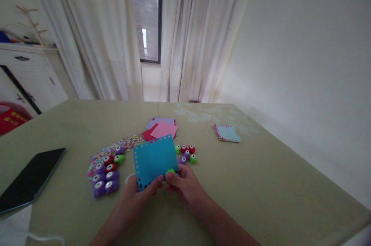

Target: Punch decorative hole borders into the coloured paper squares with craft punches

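Note:
My left hand (138, 192) pinches the lower edge of a blue sheet of card (155, 159) that has small holes punched along its top and left borders. My right hand (185, 182) is closed on a small green paper punch (170, 171) set at the card's lower right corner. The card is held tilted just above the table (261, 184).
Several purple, red and green punches (107, 172) lie left of the card, with confetti bits (127, 143) behind them. More small punches (187, 153) sit to the right. Pink and purple paper (162, 128) lies behind, a finished card stack (227, 133) far right, a dark tablet (30, 178) at left.

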A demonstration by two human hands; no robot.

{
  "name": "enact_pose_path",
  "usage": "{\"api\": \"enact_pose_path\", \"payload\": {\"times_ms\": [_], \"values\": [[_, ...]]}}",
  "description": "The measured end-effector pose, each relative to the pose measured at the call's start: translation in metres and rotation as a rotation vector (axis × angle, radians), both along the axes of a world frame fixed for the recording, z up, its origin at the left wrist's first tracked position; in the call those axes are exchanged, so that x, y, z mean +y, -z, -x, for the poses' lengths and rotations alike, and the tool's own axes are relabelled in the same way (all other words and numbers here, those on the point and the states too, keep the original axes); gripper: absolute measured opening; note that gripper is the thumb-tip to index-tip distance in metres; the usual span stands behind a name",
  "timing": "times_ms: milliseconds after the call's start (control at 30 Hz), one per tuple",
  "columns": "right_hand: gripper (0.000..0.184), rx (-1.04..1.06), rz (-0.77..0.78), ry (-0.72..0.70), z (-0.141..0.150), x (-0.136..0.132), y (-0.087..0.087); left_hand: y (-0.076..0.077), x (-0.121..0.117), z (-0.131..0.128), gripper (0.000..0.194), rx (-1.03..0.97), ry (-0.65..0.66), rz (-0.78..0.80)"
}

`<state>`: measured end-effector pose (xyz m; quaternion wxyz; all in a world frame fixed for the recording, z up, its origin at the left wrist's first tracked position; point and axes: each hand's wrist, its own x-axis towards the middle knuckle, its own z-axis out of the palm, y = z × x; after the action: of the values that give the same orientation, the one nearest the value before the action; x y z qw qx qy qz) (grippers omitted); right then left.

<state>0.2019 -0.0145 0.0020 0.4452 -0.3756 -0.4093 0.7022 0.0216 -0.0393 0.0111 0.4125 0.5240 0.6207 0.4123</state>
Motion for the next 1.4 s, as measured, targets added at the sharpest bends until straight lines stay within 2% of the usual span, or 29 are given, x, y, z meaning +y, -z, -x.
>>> {"api": "enact_pose_path", "payload": {"times_ms": [300,500,667,867,1100,1400], "values": [[0.055,-0.034,-0.016,0.037,0.001,-0.001,-0.002,0.003,0.002,0.001,0.052,-0.016,0.039,0.009],[0.057,-0.062,-0.029,0.04,0.002,-0.001,-0.005,-0.003,0.0,-0.001,0.049,-0.04,0.035,-0.049],[0.061,-0.078,-0.039,0.052,0.002,0.0,-0.003,-0.004,-0.001,-0.007,0.05,-0.175,0.012,-0.038],[0.051,-0.013,-0.039,0.081,0.008,-0.003,-0.004,0.004,-0.002,-0.02,0.056,-0.347,-0.044,0.008],[0.038,-0.026,-0.031,0.129,0.015,-0.006,-0.007,0.0,-0.004,-0.023,0.048,-0.341,-0.038,-0.008],[0.042,-0.058,-0.03,0.132,0.016,-0.008,-0.006,0.001,-0.006,-0.023,0.048,-0.371,-0.037,-0.02]]}}
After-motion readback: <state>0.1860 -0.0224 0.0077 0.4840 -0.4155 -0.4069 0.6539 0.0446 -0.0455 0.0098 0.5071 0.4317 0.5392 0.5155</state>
